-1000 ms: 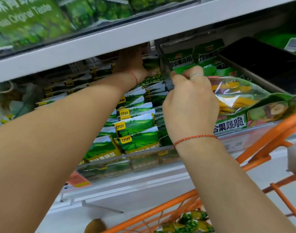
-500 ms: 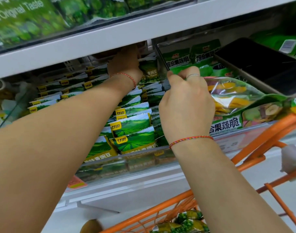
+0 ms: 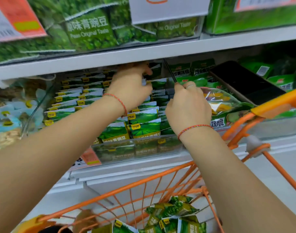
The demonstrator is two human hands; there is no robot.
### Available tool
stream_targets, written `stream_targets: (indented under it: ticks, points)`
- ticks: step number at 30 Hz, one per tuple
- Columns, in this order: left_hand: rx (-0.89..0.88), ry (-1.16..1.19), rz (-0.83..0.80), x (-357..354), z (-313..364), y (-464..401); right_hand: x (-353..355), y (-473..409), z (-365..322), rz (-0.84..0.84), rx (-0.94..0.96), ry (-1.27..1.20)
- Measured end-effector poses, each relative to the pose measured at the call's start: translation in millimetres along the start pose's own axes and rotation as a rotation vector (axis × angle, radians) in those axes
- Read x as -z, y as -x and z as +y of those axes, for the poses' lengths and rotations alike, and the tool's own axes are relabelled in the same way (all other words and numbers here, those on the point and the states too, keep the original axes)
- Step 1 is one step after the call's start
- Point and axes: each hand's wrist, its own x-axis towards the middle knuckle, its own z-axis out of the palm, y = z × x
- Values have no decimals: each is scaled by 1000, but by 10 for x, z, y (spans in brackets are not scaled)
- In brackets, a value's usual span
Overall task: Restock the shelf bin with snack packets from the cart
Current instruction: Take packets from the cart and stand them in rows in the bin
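— Head camera: where are the two hands?
— Both are up in the clear shelf bin (image 3: 137, 149). The left hand (image 3: 130, 89) reaches to the back rows, fingers curled over the top edges of the green pea snack packets (image 3: 144, 126) standing there. I cannot tell if it grips one.
— And the right?
— The right hand (image 3: 188, 106), with a ring on one finger, is curled with thumb and fingertips pinched at the thin dark divider (image 3: 170, 71) on the bin's right side.
— The stock?
— Upright rows fill the bin. More packets lie in the orange cart (image 3: 144, 180) below, near its right side. A mixed fruit-chip bag (image 3: 221, 102) lies just right of the right hand.
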Motion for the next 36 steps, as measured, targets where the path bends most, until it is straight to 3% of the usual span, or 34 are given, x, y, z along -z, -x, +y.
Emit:
stream_targets:
  ticks: [3,10,12,16,18,21,23,27,36]
  points:
    - [-153,110,23,191,24,620,179,234,-57,-23,45,3]
    - [-180,340,-51,555,100,1920,523,910,-187,28,127,-103]
    - [-168,340,-219,529,128,2248,548,1146,-219,-7,188,-110]
    - [-87,-120,-921,378,117,2631,498,1483,-178,-154,247,-45]
    - [36,-273,-1084,334,118,2722,440,1572,-88,-345,239,107]
    - [-78,-294,-1125,18,120,2704,345,1695,80,-752,189,327]
    - [-36,-209,-1150,-302,79,2644,204,1786,195,-934,187,486]
    - [44,-18,-1088,-807,55,2664,-181,1881,412,-1079,262,655]
    - [-66,-161,-917,-1242,108,2807,-607,1854,625,-1125,286,712]
